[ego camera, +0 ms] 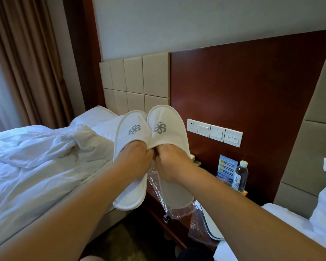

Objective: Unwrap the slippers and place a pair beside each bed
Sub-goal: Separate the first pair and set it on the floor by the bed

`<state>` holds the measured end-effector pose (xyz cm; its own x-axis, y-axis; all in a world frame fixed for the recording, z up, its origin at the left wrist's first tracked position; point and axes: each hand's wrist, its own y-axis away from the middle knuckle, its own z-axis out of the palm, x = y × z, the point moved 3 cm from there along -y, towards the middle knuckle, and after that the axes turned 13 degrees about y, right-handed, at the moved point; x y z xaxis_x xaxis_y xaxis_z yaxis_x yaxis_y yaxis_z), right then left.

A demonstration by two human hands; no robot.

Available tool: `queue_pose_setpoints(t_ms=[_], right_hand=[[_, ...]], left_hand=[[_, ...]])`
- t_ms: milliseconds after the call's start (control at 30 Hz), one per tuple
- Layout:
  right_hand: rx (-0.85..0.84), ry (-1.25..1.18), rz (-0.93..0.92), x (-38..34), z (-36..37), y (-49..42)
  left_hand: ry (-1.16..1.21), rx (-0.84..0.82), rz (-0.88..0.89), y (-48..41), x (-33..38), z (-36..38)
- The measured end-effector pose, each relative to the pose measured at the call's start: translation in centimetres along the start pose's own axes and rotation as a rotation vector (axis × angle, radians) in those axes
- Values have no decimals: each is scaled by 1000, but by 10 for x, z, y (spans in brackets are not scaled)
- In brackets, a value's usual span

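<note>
white slippers (149, 140) with grey swirl logos, reddish-brown headboard (243, 87)

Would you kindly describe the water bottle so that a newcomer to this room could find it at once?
Look at the dark wooden wall panel, then below its row of white switches to the nightstand. The water bottle stands upright there, just right of a blue printed card; unlike that flat card, it is clear, with a white cap and pale label.

- Left hand (135, 159): raised, fingers tucked inside the left slipper (130, 132), gripping it.
- Right hand (170, 162): raised, fingers tucked inside the right slipper (167, 129), gripping it.
- Forearms: extended forward, converging; hands touching.
</note>
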<state>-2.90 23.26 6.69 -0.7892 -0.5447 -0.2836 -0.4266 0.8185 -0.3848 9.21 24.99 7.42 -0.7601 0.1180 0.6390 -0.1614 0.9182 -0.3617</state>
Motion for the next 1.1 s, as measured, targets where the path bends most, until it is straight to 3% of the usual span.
queue_pose_setpoints(t_ms=[167, 333, 567, 667, 833, 967, 1100], right_hand=[[-220, -14, 81, 3, -12, -1], [-409, 131, 53, 4, -36, 6], [-528, 326, 13, 4, -50, 10], [-498, 337, 13, 4, -47, 10], [-361, 404, 108, 5, -36, 8], [-417, 370, 309, 14, -27, 5], [-356, 306, 411, 23, -22, 3]], left_hand=[[51, -266, -26, 2, 0, -13], [-256, -530, -60, 3, 3, -29], [-470, -649, -17, 0, -1, -35], [-517, -640, 1, 0, -1, -34], [-533, -457, 63, -1, 1, -28], [-516, -344, 125, 2, -2, -18], [-437, -295, 126, 6, -1, -11]])
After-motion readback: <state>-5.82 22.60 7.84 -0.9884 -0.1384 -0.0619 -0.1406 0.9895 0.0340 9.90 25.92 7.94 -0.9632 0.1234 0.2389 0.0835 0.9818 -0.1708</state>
